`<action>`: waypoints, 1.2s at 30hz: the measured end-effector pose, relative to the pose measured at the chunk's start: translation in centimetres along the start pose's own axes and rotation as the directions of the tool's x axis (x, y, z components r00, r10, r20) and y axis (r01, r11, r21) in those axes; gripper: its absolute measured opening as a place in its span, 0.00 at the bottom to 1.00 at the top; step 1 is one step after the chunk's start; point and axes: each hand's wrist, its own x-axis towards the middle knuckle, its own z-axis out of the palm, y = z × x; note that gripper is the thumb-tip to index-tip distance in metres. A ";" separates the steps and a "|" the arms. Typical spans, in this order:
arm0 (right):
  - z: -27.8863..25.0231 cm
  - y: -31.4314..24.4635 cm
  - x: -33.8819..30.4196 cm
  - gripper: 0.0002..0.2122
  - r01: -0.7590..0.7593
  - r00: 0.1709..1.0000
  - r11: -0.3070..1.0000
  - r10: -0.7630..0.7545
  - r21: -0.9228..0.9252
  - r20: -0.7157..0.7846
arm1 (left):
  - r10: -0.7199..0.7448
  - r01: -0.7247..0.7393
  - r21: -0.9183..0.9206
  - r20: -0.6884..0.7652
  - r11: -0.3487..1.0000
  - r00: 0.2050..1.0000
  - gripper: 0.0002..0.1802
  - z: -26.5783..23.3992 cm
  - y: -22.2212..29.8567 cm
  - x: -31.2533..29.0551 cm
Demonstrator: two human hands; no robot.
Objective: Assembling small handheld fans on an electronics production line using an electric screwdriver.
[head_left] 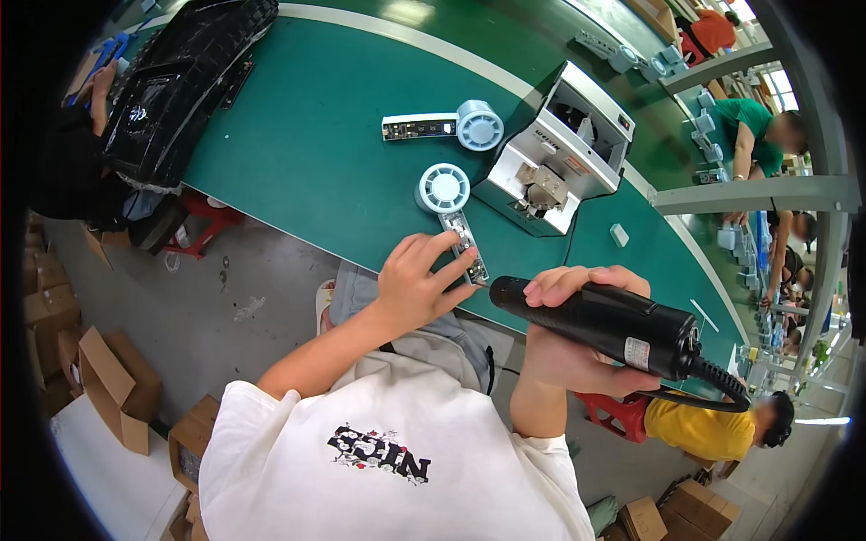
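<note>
A light blue handheld fan (pixel 445 188) lies on the green table near its front edge, its handle uncovered so that a circuit board (pixel 467 251) shows. My left hand (pixel 417 281) grips this handle from the left, fingertips along its side. In my right hand (pixel 564 347) is a black electric screwdriver (pixel 604 326), fingers wrapped round its body. It is held nearly level, with its tip pointing left at the lower end of the handle. A second light blue fan (pixel 479 127), also with an uncovered handle, lies farther back.
A silver and black screw feeder (pixel 559 149) stands right of the fans. A small pale block (pixel 619 235) lies beyond it on the table (pixel 307 135). At the far left is a black plastic-wrapped bin (pixel 171 99) beside another person. Cardboard boxes (pixel 117 379) and co-workers surround the table.
</note>
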 end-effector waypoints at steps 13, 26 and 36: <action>0.5 0.5 -0.5 0.41 -0.033 0.991 0.999 0.027 0.039 0.134 | 0.031 -0.031 0.015 0.024 0.999 0.999 0.24 -0.2 -0.1 0.0; -0.5 -1.0 5.5 0.48 -0.023 0.979 0.998 0.012 0.052 0.203 | 0.000 0.001 0.034 -0.033 0.999 0.999 0.25 -0.1 0.2 0.1; 0.4 1.9 12.2 0.49 -0.082 0.981 0.947 0.022 -0.311 -0.192 | -0.013 0.015 0.048 -0.050 0.999 0.999 0.31 0.1 0.4 -0.1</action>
